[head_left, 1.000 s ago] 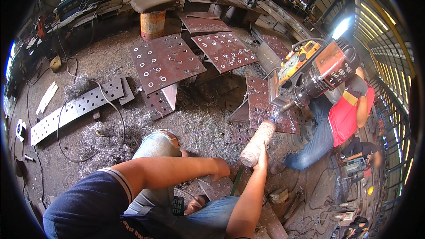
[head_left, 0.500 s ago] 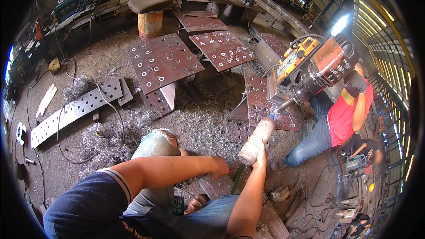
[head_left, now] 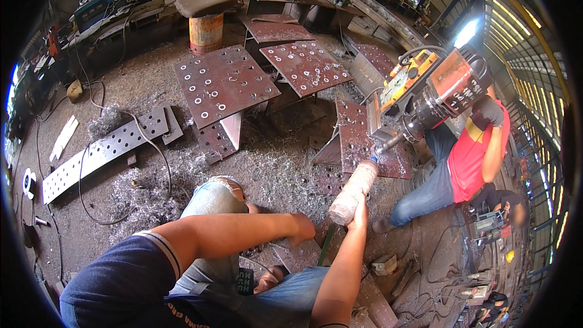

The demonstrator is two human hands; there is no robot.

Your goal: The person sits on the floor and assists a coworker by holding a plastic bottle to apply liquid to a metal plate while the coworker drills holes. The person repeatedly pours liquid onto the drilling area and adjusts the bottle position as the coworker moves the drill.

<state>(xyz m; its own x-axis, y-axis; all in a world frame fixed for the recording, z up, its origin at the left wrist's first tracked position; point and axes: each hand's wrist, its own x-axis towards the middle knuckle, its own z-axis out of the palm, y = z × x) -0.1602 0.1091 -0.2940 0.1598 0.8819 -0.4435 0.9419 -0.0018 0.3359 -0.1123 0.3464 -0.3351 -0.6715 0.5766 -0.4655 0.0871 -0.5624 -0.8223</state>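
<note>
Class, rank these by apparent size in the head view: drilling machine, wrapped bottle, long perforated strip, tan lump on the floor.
Largest to smallest:
1. drilling machine
2. long perforated strip
3. wrapped bottle
4. tan lump

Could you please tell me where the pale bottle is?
In the head view, right of centre, the pale bottle is in the right hand, its tip near the drill.
</note>
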